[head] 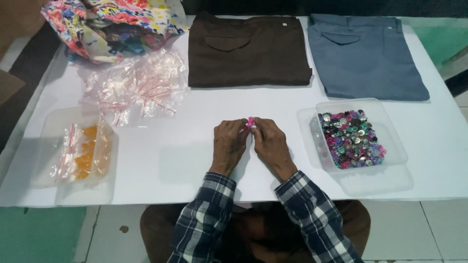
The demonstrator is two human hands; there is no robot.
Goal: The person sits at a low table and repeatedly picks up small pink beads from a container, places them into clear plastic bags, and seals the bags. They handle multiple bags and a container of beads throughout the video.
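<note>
My left hand (pixel 228 144) and my right hand (pixel 271 144) meet at the middle of the white table (pixel 195 146), fingertips pinched together on a small pink button (pixel 250 122). Both wrists rest on the tabletop, with plaid sleeves behind them. To the right of my right hand a clear plastic tub (pixel 390 131) holds several mixed buttons (pixel 352 139) in pink, green, black and silver. A pile of small clear zip bags (pixel 134 87) with red strips lies to the upper left.
A clear tub (pixel 53 126) at the left holds orange pieces in small bags. Folded brown trousers (pixel 248 48) and folded blue-grey trousers (pixel 365 56) lie along the far edge. A heap of floral cloth (pixel 107 24) sits at the far left corner.
</note>
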